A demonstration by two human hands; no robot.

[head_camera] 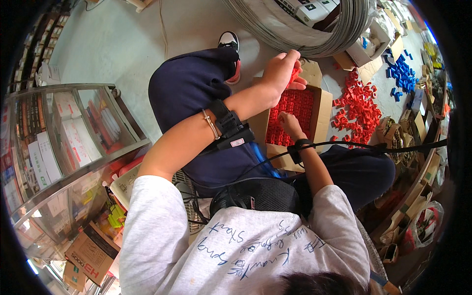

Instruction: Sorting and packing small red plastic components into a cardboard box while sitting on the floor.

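Observation:
My left hand [284,72] is above the far edge of an open cardboard box [323,116], closed around red plastic pieces [294,76] that show between its fingers. Inside the box, many red plastic clips [298,101] lie packed in tight rows. My right hand [290,123] is over these rows, its fingers curled and touching or just above the clips; whether it pinches one is hidden. On the floor right of the box lies a loose heap of similar red plastic clips [359,107].
A large coil of grey wire [324,46] lies beyond the box. Blue plastic pieces [402,75] are scattered at the far right. A glass display case [73,125] stands at the left. A black cable [405,149] crosses over my right wrist.

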